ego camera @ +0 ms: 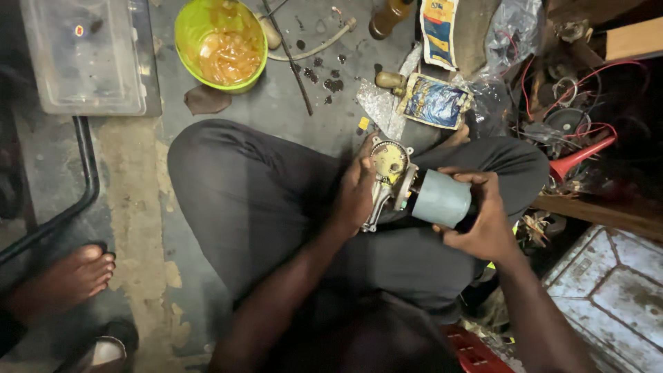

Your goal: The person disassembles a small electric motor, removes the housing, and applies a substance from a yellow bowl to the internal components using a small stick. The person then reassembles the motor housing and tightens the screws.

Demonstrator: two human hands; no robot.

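Observation:
I sit cross-legged on a concrete floor, in dark trousers, holding a small electric motor over my lap. My left hand point(356, 195) grips its metal gearbox housing point(387, 173), whose round greasy gear cover faces up. My right hand point(483, 214) wraps around the grey cylindrical motor body point(440, 199) from the right side. Both parts look joined and lie roughly level between my hands.
A green bowl point(190, 21) holding orange grease stands on the floor ahead, beside a clear plastic box point(86, 55). Blue printed sachets point(434, 102), a brown bottle point(388, 15), wires and a red funnel point(580, 157) clutter the right. Another person's bare foot point(69, 280) rests at left.

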